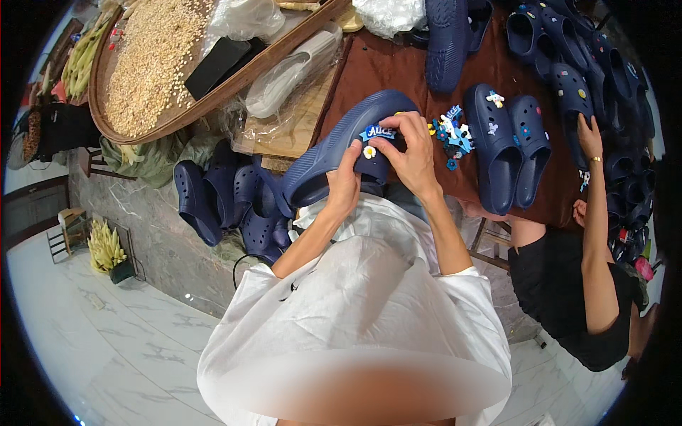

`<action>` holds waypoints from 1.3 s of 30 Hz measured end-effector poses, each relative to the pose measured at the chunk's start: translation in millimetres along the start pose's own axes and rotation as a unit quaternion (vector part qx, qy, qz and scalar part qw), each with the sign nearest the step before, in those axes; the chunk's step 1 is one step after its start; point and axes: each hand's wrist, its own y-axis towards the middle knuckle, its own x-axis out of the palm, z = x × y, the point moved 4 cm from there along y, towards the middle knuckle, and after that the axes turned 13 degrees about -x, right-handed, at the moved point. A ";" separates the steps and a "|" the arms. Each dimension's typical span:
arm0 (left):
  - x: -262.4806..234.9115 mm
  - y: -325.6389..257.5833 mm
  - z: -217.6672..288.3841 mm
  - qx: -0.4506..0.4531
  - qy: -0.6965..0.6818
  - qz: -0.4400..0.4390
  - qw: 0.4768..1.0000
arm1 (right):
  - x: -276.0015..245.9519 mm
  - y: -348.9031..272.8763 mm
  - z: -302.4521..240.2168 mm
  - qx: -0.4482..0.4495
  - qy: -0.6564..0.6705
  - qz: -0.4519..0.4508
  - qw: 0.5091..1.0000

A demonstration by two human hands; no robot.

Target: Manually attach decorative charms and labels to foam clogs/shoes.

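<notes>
A navy foam clog [337,131] is held tilted in front of me, its toe up and to the right. My left hand [344,186] grips its near side, with the thumb on the upper by the charms. The thumb and forefinger of my right hand [413,157] close around a blue banner-shaped shoe charm [377,133] on the upper. Just below it sits a white daisy charm [369,152]. A bit of yellow shows at the right fingertips, mostly hidden. To the right of that hand lies a pile of loose charms [452,135] in blue, white and black.
A decorated pair of clogs [495,167] stands right of the charms on the brown cloth [383,64]. Many more clogs [618,78] crowd the far right, where a co-worker's hand [589,138] touches one. Undecorated clogs [195,202] lie at left, below a round grain tray [145,133].
</notes>
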 end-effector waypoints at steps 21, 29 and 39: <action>2.4 -9.5 11.9 -0.123 -0.046 0.004 0.991 | -34.8 -49.8 78.6 0.124 -0.169 0.122 0.970; 10.4 -18.6 11.6 -0.095 -0.001 0.004 0.995 | -9.5 -33.7 15.5 0.231 0.143 0.065 0.960; 6.2 -21.9 5.6 -0.038 0.102 0.025 0.994 | 17.2 -28.7 -4.2 0.141 0.082 -0.027 0.986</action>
